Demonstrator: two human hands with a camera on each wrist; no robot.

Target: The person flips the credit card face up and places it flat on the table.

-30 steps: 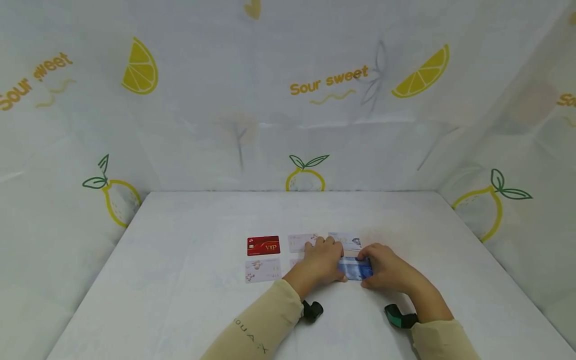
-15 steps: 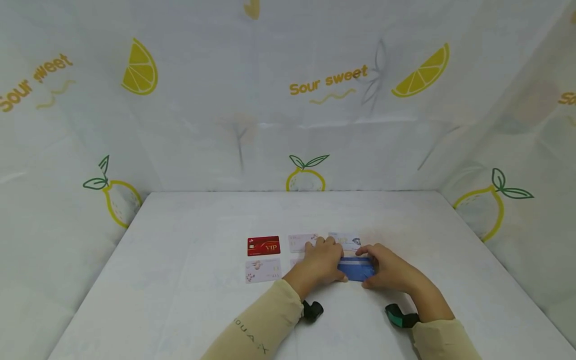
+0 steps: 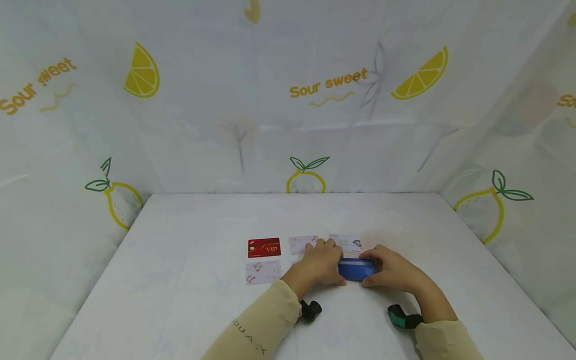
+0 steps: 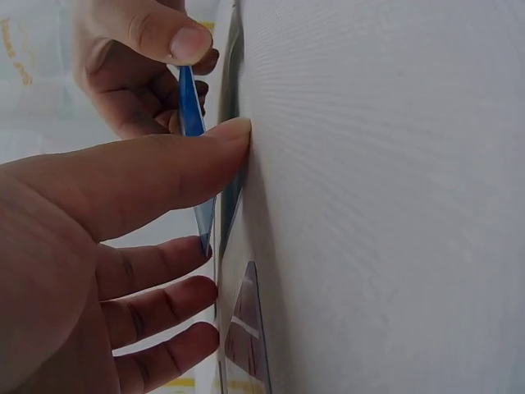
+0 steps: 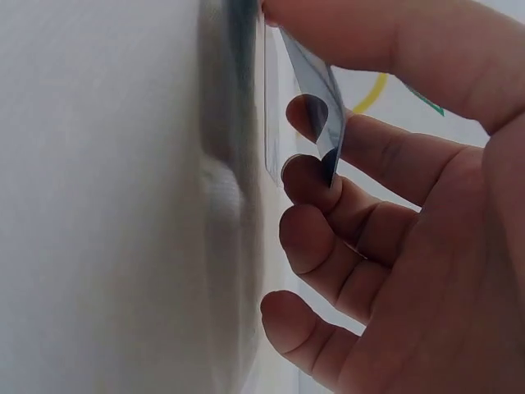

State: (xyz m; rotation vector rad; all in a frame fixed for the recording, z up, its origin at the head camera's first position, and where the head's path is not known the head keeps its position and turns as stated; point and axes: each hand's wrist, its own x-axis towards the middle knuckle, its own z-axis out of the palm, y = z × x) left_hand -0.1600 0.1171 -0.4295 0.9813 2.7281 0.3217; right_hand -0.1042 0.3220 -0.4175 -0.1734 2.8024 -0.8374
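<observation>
A blue card (image 3: 357,270) with a pale stripe is between my two hands, in the front right spot of the cards. My right hand (image 3: 396,270) grips its right end, thumb at the near edge and fingers at the far edge. At the left end my left hand (image 3: 319,262) holds it, thumb near and fingers far. The left wrist view shows the blue card (image 4: 191,103) tilted on its edge, standing off the tabletop, behind my left thumb (image 4: 164,172). In the right wrist view the shiny card (image 5: 316,82) lies between my thumb and fingers.
Left of my hands lie a red VIP card (image 3: 263,248) and a pale card (image 3: 263,273). Behind them are another pale card (image 3: 302,244) and a whitish card (image 3: 345,242). One more card is mostly under my left hand. A printed cloth backdrop (image 3: 202,125) stands behind the white table (image 3: 189,300).
The blue card has gone from glaring and mottled to evenly dark blue, its angle changed, its right end slightly further right. My right hand has shifted a little right; the left stays in place.
</observation>
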